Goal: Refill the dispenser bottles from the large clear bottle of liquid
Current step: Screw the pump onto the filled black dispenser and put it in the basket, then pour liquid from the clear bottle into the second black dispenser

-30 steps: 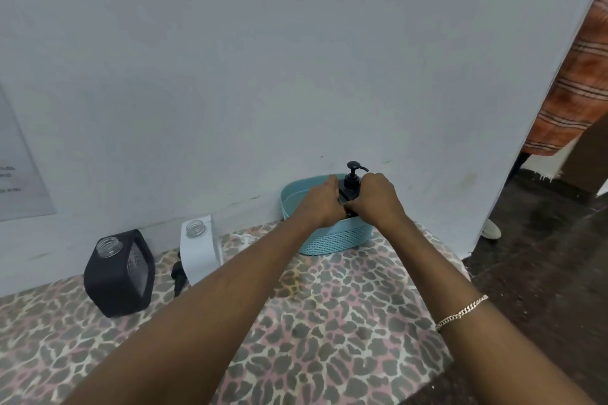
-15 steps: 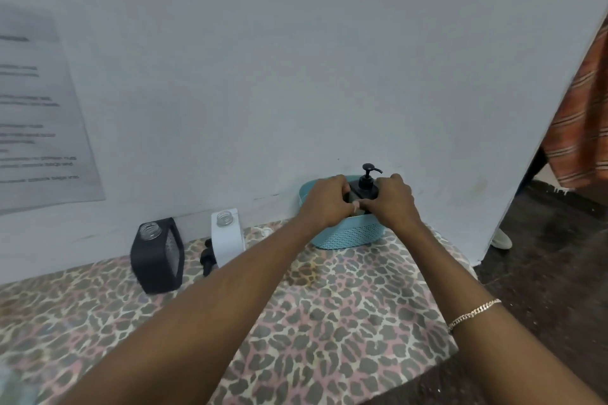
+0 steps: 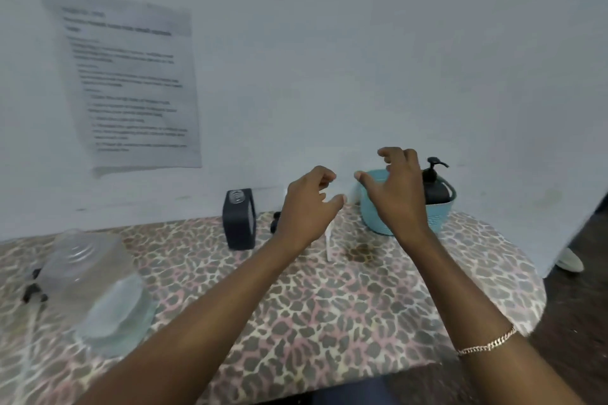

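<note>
Two hands: the left hand [image 3: 309,204] and right hand [image 3: 394,194] hover side by side above the far part of the desk [image 3: 329,312], slightly apart, both empty.
left hand: fingers loosely curled, thumb stuck out towards the right hand; it holds nothing.
right hand: fingers spread and bent, palm facing away, nothing in its grasp; a bracelet [image 3: 487,344] sits on the wrist.
clear bottle [image 3: 95,286]: upright at the near left of the desk, left of the left forearm and well apart from both hands; it is blurred, so I cannot tell whether it is capped.
basket [image 3: 442,217]: teal, at the back of the desk against the wall, partly behind the right hand.
pump bottle [image 3: 434,189]: black, upright inside the basket, just right of the right hand; no finger is round it.
black bottle [image 3: 238,220]: neck open, upright near the wall, near the left hand on its left side.
white bottle [image 3: 328,240]: mostly hidden behind the left hand; only a pale edge shows below it.
pump head [image 3: 275,222]: a small black part between the black bottle and the left hand.
sheet [image 3: 131,82]: printed paper on the wall, text too blurred to read.
</note>
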The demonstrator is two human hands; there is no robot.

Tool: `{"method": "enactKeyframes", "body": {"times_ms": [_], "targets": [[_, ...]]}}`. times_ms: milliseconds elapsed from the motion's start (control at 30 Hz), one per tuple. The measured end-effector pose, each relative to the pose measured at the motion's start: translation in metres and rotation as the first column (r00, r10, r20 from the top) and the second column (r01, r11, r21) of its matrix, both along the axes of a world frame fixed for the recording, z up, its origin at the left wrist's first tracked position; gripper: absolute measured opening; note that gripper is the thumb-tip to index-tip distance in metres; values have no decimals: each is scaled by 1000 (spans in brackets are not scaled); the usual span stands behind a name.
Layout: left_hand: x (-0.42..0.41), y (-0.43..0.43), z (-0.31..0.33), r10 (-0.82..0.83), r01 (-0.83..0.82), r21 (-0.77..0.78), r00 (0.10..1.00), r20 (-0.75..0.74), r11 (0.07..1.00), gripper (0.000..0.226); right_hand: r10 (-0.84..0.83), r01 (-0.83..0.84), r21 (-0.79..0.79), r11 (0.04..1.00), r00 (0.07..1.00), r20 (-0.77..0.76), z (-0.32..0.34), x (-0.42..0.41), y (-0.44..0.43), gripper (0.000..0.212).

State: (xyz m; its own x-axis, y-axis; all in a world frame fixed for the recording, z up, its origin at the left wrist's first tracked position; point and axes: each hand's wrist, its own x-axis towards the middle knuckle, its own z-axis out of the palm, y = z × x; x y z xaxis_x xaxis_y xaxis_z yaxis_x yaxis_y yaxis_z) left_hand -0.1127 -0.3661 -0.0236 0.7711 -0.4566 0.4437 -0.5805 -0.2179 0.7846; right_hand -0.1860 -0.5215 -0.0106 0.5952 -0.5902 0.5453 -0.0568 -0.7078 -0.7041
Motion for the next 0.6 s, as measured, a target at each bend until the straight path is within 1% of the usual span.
{"method": "enactKeyframes", "body": {"times_ms": [167,233,333,500,600], "targets": [[-6,61,-2,102,-102,-36,995,-6,994,30,142,-142,17,990,989,35,2,12,65,51],[-9,85,-4,152,-152,-40,988,6,988,30,181,-183,38,982,983,40,1,17,88,50],[-16,119,-7,225,-224,-38,974,36,974,32,243,-245,27,969,969,44,-3,26,121,49],[-34,170,-12,294,-292,-47,954,51,955,26,339,-338,27,941,940,-27,-19,46,170,52],[-44,195,-19,343,-341,-39,937,63,939,25,344,-344,17,939,934,-99,-33,60,193,56]]}}
